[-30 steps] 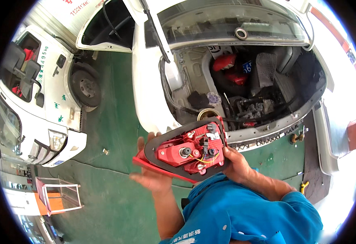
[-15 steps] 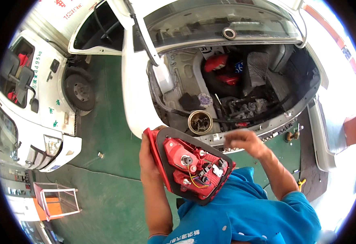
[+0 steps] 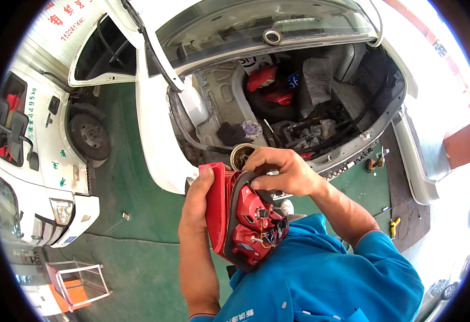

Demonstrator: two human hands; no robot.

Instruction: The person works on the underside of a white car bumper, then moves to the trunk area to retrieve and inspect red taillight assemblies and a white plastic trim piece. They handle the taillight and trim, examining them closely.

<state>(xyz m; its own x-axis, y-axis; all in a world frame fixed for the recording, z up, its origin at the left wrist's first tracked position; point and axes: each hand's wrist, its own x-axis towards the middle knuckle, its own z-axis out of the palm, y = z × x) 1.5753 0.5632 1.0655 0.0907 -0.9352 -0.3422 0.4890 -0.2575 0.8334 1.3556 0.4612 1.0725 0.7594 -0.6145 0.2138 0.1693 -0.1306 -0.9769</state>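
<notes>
A red car tail light (image 3: pixel 246 201) is held up in front of my chest, its back with sockets and coloured wires facing right. My left hand (image 3: pixel 195 201) grips it by the lens side, thumb on the upper corner. A black foam gasket (image 3: pixel 229 244) runs round the back edge. My right hand (image 3: pixel 287 172) is at the light's top end, with thumb and bent index finger pinching the gasket there. Just behind these fingers stands a round open tin (image 3: pixel 234 155) on the car's rear edge, partly hidden by my hand.
The open boot (image 3: pixel 221 102) of a white car lies ahead, holding red lamp parts (image 3: pixel 261 79) and dark clutter. A white truck (image 3: pixel 57 155) stands left, with a metal-framed stand (image 3: pixel 79 279) below it. A removed bumper (image 3: pixel 414 161) and a yellow tool (image 3: pixel 395 228) lie right.
My right hand has come in from the right and taken hold of the gasket at the light's top end. The light has turned, showing more of its red lens side.
</notes>
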